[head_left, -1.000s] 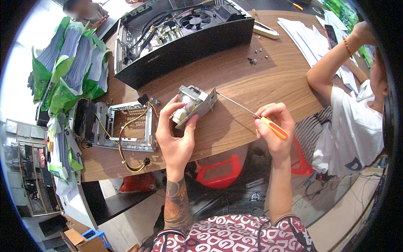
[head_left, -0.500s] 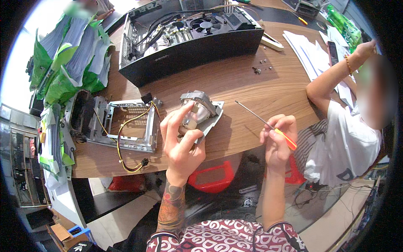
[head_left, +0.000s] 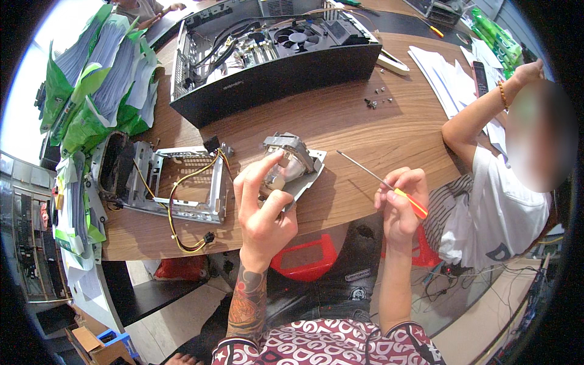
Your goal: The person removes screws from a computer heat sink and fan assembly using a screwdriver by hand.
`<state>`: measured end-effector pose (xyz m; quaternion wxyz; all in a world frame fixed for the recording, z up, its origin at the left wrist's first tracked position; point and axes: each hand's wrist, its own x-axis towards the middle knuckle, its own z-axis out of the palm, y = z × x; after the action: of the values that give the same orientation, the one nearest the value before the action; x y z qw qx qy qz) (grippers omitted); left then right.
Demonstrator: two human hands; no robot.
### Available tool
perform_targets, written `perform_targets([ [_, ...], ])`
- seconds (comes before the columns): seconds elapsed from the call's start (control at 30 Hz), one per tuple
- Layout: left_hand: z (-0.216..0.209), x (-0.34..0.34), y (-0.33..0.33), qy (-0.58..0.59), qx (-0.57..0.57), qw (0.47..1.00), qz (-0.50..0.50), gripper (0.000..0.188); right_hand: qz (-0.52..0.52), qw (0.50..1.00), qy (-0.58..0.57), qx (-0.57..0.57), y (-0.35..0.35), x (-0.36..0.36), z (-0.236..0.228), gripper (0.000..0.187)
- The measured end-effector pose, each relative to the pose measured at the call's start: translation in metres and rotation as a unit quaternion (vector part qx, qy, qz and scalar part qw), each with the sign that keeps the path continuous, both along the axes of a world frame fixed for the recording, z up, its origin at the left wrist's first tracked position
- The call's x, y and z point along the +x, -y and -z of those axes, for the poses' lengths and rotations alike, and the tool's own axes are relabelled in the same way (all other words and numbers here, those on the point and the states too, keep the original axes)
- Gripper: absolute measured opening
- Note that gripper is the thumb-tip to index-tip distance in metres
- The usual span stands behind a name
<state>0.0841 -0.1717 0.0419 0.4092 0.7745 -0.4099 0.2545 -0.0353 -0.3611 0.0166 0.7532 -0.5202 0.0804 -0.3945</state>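
My left hand (head_left: 265, 214) is closed around a lamp-like part (head_left: 292, 151) with a grey frame, a glassy rounded body and a flat light-grey plate at its right side. The index finger and thumb press against it, and the palm hides its near left side. In my right hand (head_left: 403, 204) is a screwdriver (head_left: 361, 166) with an orange-and-yellow handle and thin metal shaft. Its tip points up and left, a short way to the right of the plate, not touching it. A metal bracket (head_left: 213, 204) with black, yellow and red cables lies left of my left hand.
An opened black computer case (head_left: 280, 82) with a fan lies across the back of the wooden table (head_left: 407, 134). Several small screws (head_left: 372, 103) sit near its right end. Papers (head_left: 439, 82) and a seated person (head_left: 508, 207) are at right; stacked green-wrapped paper (head_left: 100, 79) at left.
The view has shifted slightly. Both hands keep nearly the same pose and hold the same things. At the upper left, another person's hand shows more.
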Motion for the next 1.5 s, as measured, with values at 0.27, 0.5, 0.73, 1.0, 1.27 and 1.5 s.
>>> perform_targets([
  [0.27,-0.002,-0.003,-0.003,-0.021,-0.005,1.000,-0.002,0.021,0.014,1.000,-0.006,0.002,-0.005,-0.002,-0.001,0.016],
  [0.5,0.001,0.003,0.002,-0.013,0.009,0.999,0.035,0.021,-0.022,0.996,-0.074,-0.034,0.001,0.001,-0.011,0.014],
  [0.73,0.002,0.007,0.003,0.003,0.010,0.999,0.039,0.020,-0.042,0.981,-0.106,-0.157,-0.001,0.003,-0.004,0.011],
  [1.0,0.005,0.001,0.004,0.006,0.017,0.999,0.044,0.019,-0.036,0.970,-0.106,-0.215,0.000,-0.002,-0.001,0.008],
  [1.27,0.007,0.008,0.002,0.017,0.006,0.999,0.042,0.013,0.009,0.988,-0.081,-0.132,-0.007,0.006,0.000,0.008],
  [1.5,0.013,0.003,0.007,0.020,-0.029,0.997,0.068,0.009,0.010,0.974,-0.113,-0.197,0.006,-0.004,0.003,0.006],
])
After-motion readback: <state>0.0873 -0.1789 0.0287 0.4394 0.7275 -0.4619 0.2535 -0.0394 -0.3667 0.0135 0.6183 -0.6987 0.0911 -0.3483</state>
